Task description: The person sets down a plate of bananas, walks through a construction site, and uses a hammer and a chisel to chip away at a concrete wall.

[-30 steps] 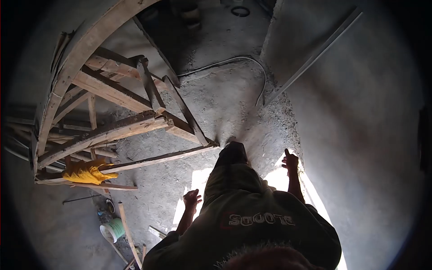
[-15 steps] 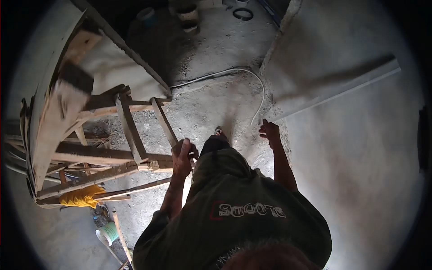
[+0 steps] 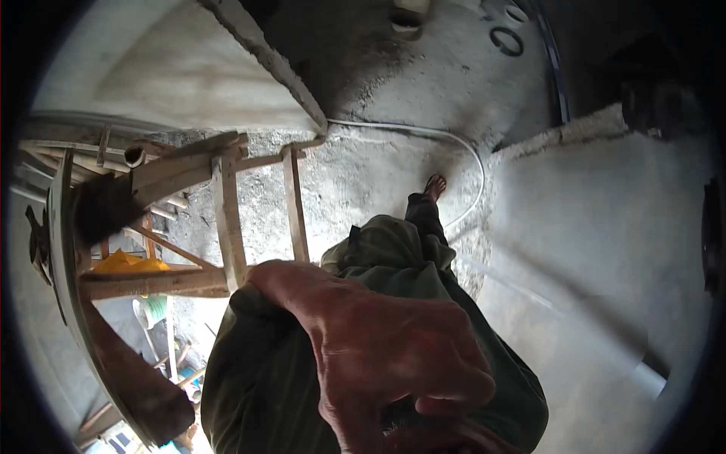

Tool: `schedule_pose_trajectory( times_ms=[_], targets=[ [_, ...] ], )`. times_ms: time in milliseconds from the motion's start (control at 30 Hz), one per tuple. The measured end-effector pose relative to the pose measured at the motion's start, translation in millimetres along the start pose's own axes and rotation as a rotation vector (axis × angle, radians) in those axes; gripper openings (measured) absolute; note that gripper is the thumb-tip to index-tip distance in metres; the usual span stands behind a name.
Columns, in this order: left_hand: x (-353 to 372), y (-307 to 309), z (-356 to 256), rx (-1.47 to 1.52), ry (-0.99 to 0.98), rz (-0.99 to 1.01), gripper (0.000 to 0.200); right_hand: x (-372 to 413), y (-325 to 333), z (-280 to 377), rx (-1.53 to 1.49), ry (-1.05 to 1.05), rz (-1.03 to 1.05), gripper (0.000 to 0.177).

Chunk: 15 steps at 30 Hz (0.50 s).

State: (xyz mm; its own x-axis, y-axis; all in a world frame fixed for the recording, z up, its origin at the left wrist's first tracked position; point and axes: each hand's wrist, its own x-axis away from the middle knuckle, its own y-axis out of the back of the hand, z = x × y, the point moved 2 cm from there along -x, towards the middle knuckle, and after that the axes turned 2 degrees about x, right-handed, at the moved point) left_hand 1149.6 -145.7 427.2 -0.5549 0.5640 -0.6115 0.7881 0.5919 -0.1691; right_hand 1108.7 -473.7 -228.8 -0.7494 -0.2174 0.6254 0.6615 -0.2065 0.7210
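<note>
My left hand (image 3: 397, 337) is raised close to the camera, in front of the dark green shirt (image 3: 249, 371). Its fingers bend downward and the thumb stands apart, leaving a gap in which I see nothing held. The fingertips are partly hidden near the lower edge of the view. No part of my right hand shows. Left of the raised arm stands a rough wooden frame (image 3: 231, 219) with rungs. A bare foot (image 3: 435, 186) rests on the dusty floor.
A pale hose (image 3: 478, 163) curves over the floor ahead. Along the right side runs a long pale strip (image 3: 522, 290). Yellow cloth (image 3: 128, 262) hangs by the wooden frame, above a bucket (image 3: 153, 310). A black ring (image 3: 507, 41) lies farther off.
My left hand has risen from beside the wooden frame towards the camera. My right hand has left the view. The view has turned, and one foot is farther forward.
</note>
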Motion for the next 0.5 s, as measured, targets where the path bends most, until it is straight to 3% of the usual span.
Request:
schedule_pose_trajectory(
  times_ms=[200,267,333,433,500],
  targets=[
    [-26,99,35,-0.090,0.011,-0.125,0.054,-99,125,9,-0.033,-0.018,0.037,0.022],
    [-33,151,48,-0.192,0.142,-0.131,0.048,-134,178,11,0.027,0.015,0.011,0.023],
    [-22,194,72,-0.003,0.312,-0.512,0.049,-167,240,21,0.139,0.081,-0.077,0.025],
    [35,261,115,-0.129,0.421,-1.029,0.059,-216,345,75,0.385,0.276,-0.331,0.026],
    [94,272,140,-0.172,0.558,-1.372,0.059,-296,393,84,0.003,0.070,-0.008,0.039]
  ],
)
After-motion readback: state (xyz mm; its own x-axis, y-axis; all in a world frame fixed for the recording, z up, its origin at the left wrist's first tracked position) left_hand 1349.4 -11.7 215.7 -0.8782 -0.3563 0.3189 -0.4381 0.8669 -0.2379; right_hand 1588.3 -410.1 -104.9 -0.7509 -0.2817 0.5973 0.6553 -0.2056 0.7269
